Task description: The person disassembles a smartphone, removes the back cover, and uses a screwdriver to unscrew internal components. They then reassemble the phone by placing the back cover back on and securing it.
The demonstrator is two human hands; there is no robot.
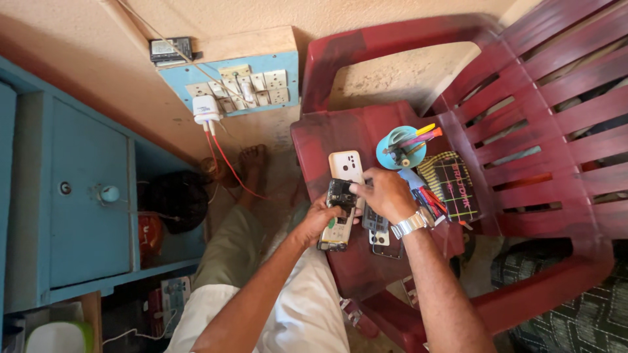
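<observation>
Hands: left hand (313, 223) wraps from below and from the left around an opened phone (338, 219); right hand (387, 193) reaches in from the right, fingertips pinched together on the phone's upper end.
Chair: red plastic chair (523, 117) with slatted back, its seat serving as the work surface under both hands.
Cabinet: blue cabinet (78, 196) at far left, well apart from the hands.
Switchboard: blue socket panel (242, 85) on the wall beyond the chair, with a white charger (207, 108) plugged in and red wires hanging from it.
Phone axis: opened phone's long axis runs roughly away from the person, tilted slightly, upper end dark with exposed parts, lower end pale.
Phone position: held just above the seat's near left part, between the two hands; left hand grips the lower half, right hand touches the top.
Nearer hand: both touch it; the left carries it, the right works on it.
White phone: white phone (346, 166) lies face down on the seat, just beyond the opened phone, camera block toward the wall.
Further parts: another dark device (377, 230) lies on the seat below the right wrist, partly hidden.
Pouch: dark patterned pouch (451, 186) to the right of the right hand.
Cup: pale blue cup (400, 148) holding coloured tools, beyond the right hand.
Wristwatch: metal wristwatch (408, 225) on the right wrist.
</observation>
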